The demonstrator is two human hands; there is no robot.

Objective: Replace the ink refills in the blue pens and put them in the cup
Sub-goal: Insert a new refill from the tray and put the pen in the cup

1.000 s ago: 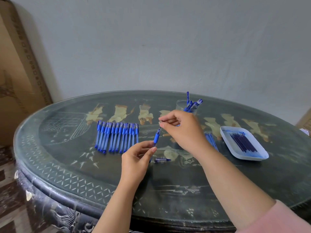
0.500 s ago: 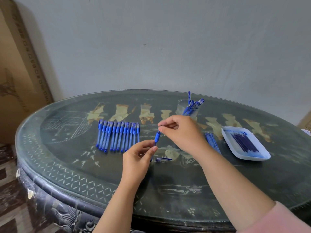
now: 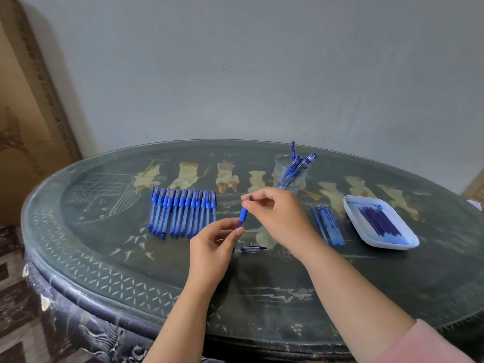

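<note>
Mid-task, your left hand (image 3: 212,247) pinches the pen (image 3: 243,214), bracing it while your right hand (image 3: 277,216) pinches its tip; cup (image 3: 288,176) at one o'clock.

In front of the cup (image 3: 289,174), the left hand (image 3: 212,250) grips the bottom of a blue pen (image 3: 243,214) and the right hand (image 3: 280,216) pinches its top. A row of pens (image 3: 180,210) lies left of the cup, a white tray (image 3: 390,247) to its right.
</note>
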